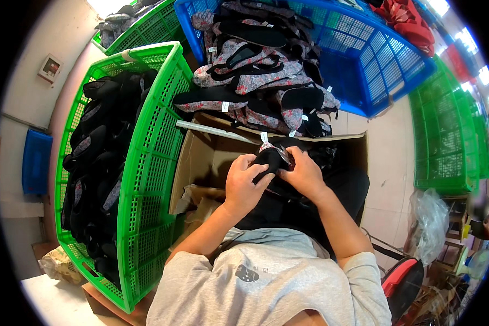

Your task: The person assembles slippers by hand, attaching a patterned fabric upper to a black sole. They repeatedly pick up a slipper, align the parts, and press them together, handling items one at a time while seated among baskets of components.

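Black slipper (269, 160) sits centre frame, above open cardboard box (201, 163). Your left hand (244, 185) curls around its near side, right hand (304, 174) pinches far edge. Keep both grips firm, white tag (264, 137) visible. Green crate (146, 179) left, blue crate (364, 65) top hold more slippers.

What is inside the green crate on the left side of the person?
The green crate is filled with dark shoe-shaped pieces, mostly black, some with patterned lining. The lower layers and the crate's bottom are covered, so unseen.
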Demonstrator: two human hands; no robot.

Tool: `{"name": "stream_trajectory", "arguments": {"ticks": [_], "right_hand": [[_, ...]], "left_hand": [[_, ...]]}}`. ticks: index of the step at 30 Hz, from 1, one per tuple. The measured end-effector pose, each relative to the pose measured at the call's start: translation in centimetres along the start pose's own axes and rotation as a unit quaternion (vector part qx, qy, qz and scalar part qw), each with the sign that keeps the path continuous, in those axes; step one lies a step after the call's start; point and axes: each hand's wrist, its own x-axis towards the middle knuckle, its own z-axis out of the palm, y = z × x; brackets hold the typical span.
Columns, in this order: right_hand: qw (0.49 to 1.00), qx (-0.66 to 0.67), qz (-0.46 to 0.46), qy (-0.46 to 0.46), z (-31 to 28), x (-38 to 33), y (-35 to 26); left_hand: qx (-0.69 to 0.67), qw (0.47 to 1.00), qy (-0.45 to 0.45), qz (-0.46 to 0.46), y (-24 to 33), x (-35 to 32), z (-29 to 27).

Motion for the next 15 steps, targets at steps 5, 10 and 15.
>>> {"name": "stream_trajectory", "arguments": {"ticks": [5, 10, 15], "right_hand": [[0.994, 0.097, -0.009, 0.039, 1.6, -0.2, 2.1], [0.987, 0.145, -0.043, 0.06, 1.3, -1.5, 2.2], [0.984, 0.171, -0.025, 0.033, 0.8, -1.7, 2.2]], "left_hand": [[0.088, 0.991, 0.011, 0.103, -0.7, -0.7, 1.5], [0.123, 0.981, 0.007, 0.149, -1.5, -0.7, 2.7], [0.126, 0.976, -0.005, 0.18, -1.9, -0.4, 2.5]]}}
